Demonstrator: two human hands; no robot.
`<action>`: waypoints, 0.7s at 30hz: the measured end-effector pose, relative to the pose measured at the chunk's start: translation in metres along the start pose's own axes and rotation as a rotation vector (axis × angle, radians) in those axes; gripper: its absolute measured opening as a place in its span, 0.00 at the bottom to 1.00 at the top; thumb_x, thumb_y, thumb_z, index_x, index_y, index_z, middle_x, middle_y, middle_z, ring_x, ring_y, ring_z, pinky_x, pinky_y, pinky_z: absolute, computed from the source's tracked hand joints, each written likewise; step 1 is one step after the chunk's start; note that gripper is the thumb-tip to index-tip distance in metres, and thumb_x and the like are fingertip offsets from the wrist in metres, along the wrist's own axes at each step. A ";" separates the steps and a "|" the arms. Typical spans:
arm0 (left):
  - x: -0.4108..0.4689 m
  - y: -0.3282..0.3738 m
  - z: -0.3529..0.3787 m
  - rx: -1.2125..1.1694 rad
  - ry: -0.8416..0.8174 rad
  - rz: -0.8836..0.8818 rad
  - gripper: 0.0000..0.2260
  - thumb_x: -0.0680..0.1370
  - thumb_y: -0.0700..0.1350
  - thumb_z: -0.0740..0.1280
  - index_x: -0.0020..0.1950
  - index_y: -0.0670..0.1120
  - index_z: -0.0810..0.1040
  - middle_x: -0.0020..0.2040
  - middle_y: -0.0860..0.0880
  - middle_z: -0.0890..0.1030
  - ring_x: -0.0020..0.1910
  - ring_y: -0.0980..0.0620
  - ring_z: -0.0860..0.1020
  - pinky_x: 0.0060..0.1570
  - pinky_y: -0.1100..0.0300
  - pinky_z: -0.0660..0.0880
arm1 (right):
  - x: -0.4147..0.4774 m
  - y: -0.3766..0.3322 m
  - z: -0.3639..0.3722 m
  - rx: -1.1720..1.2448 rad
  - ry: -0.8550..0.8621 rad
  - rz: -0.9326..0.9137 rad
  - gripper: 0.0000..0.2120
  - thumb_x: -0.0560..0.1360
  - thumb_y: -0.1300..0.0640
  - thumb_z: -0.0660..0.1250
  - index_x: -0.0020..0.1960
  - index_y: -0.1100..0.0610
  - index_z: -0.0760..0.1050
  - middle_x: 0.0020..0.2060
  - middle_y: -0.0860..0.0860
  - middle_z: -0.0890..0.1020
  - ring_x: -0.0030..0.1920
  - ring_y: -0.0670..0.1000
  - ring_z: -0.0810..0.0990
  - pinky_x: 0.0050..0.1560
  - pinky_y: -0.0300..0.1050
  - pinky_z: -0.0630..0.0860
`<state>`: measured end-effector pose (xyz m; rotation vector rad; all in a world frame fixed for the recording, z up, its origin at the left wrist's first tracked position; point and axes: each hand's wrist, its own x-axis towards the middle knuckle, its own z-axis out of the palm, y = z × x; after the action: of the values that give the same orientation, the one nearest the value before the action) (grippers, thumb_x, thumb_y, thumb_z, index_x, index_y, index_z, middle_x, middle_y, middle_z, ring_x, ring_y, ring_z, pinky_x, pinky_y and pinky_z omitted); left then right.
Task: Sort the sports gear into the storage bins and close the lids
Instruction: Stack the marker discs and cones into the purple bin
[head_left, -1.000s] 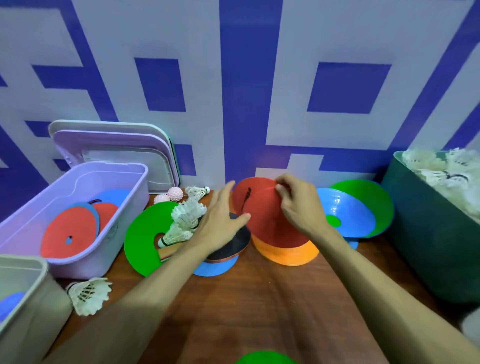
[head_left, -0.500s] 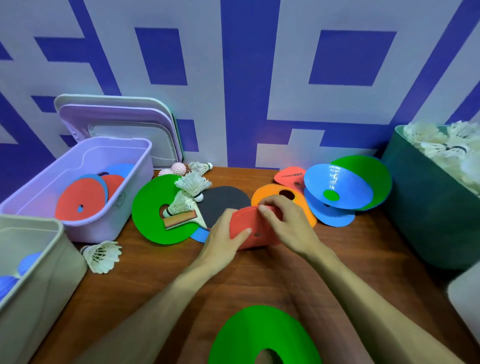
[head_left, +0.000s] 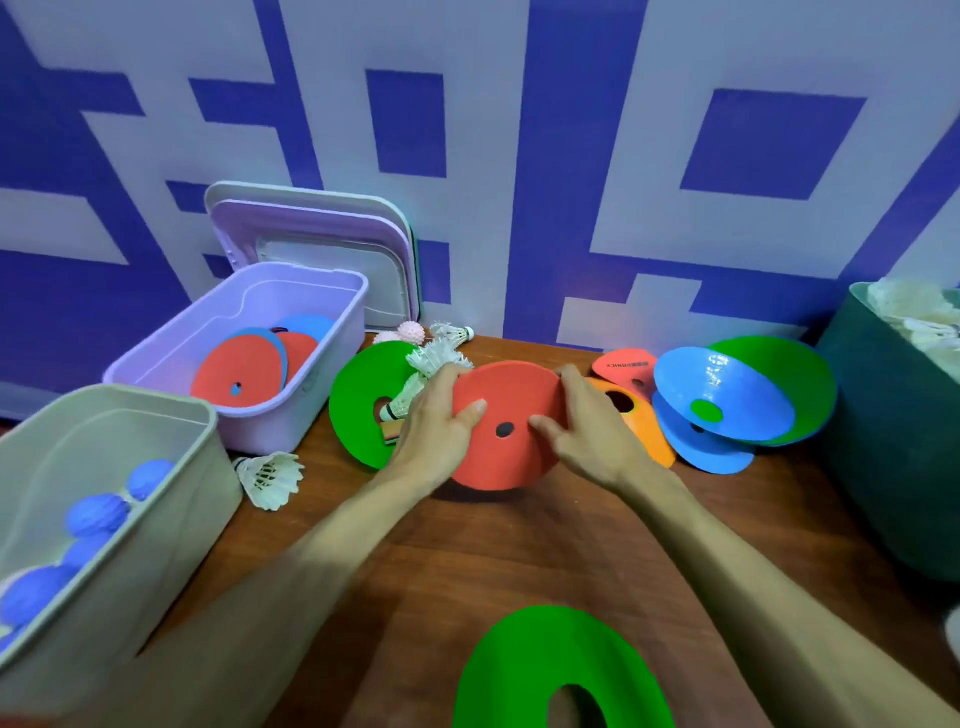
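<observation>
Red gear is in hand: a red flat round disc (head_left: 511, 395) with a small centre hole is held just above the brown wooden counter (head_left: 467, 551), near mid-scene, its face tilted toward the camera. The left hand (head_left: 431, 426) grips the left edge, thumb laid on the face and fingers curled behind. The right hand (head_left: 587, 436) grips the right edge, thumb near the hole and fingers hooked over the far rim. Both hands are thus closed on the one disc.

At left stands an open lilac plastic storage bin (head_left: 270, 434) holding flat red and blue discs (head_left: 241, 374). Its lilac lid (head_left: 311, 234) leans on the wall behind, with another lid stacked at its back. Nearer the camera, a beige plastic bin (head_left: 176, 499) holds blue balls (head_left: 96, 514).

Judged step: sorting of disc markers, mid-task. A green flat disc (head_left: 358, 415), an orange disc (head_left: 641, 421), a blue shallow cone (head_left: 722, 384) and a white feather shuttlecock (head_left: 272, 478) lie unsorted on the counter, and no lid is on.

The next move probably calls for carrying the disc leftward over the lilac bin's rim, levelling it and releasing it flat onto the stack there. It should pass clear of the further shuttlecocks (head_left: 434, 358) just beside the left hand.
</observation>
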<state>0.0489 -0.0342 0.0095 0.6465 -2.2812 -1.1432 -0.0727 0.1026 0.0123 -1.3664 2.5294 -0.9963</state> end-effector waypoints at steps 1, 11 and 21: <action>0.002 0.000 -0.014 0.014 0.015 -0.007 0.11 0.77 0.42 0.65 0.59 0.47 0.71 0.54 0.49 0.76 0.53 0.50 0.73 0.50 0.58 0.67 | 0.006 -0.013 0.002 0.013 0.012 -0.036 0.18 0.76 0.56 0.67 0.62 0.56 0.65 0.55 0.52 0.76 0.55 0.52 0.74 0.47 0.39 0.64; 0.029 -0.055 -0.171 0.160 0.212 -0.123 0.17 0.76 0.41 0.66 0.64 0.46 0.66 0.62 0.44 0.71 0.61 0.46 0.72 0.57 0.60 0.67 | 0.088 -0.141 0.060 0.235 -0.041 -0.247 0.11 0.77 0.61 0.63 0.55 0.53 0.63 0.47 0.50 0.74 0.47 0.51 0.72 0.42 0.43 0.61; 0.091 -0.126 -0.225 0.285 0.435 -0.212 0.19 0.78 0.38 0.62 0.69 0.44 0.68 0.62 0.40 0.71 0.60 0.43 0.72 0.56 0.61 0.63 | 0.187 -0.188 0.166 0.353 -0.016 -0.110 0.17 0.76 0.64 0.64 0.63 0.63 0.64 0.59 0.60 0.74 0.60 0.58 0.73 0.55 0.44 0.65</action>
<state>0.1433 -0.2884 0.0433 1.1467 -2.0407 -0.6786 0.0127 -0.1980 0.0323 -1.4060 2.1496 -1.3654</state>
